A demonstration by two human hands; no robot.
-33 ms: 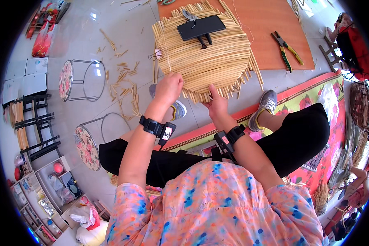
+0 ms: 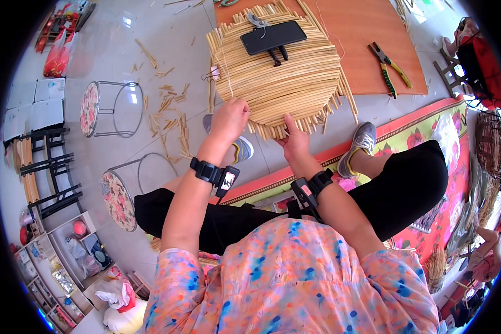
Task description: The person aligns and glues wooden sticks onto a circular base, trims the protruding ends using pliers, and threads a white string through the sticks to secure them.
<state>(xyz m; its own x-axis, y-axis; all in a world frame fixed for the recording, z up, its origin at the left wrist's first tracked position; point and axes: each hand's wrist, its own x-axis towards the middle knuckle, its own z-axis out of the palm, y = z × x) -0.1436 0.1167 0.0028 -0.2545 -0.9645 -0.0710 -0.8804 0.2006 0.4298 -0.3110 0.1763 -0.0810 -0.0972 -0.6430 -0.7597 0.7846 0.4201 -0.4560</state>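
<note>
A roughly round mat of straw-coloured stalks laid side by side (image 2: pixel 284 94) lies in front of me, its cut ends uneven at the rim. My left hand (image 2: pixel 230 119) is closed at the mat's near left edge. A pale thread (image 2: pixel 226 64) runs down the mat's left side to its fingertips. My right hand (image 2: pixel 295 143) grips the near edge, thumb on top and the other fingers mostly hidden beneath. A black phone (image 2: pixel 273 38) with a small black stand (image 2: pixel 278 54) rests on the far half, beside a silver metal tool (image 2: pixel 258 21).
Pliers with green and yellow handles (image 2: pixel 394 72) lie on an orange-brown board (image 2: pixel 367 28) at the far right. Cut stalk pieces (image 2: pixel 175 125) litter the floor to the left, near two flower-topped stools (image 2: pixel 89 109). A flowered mat (image 2: pixel 384 147) spreads to the right.
</note>
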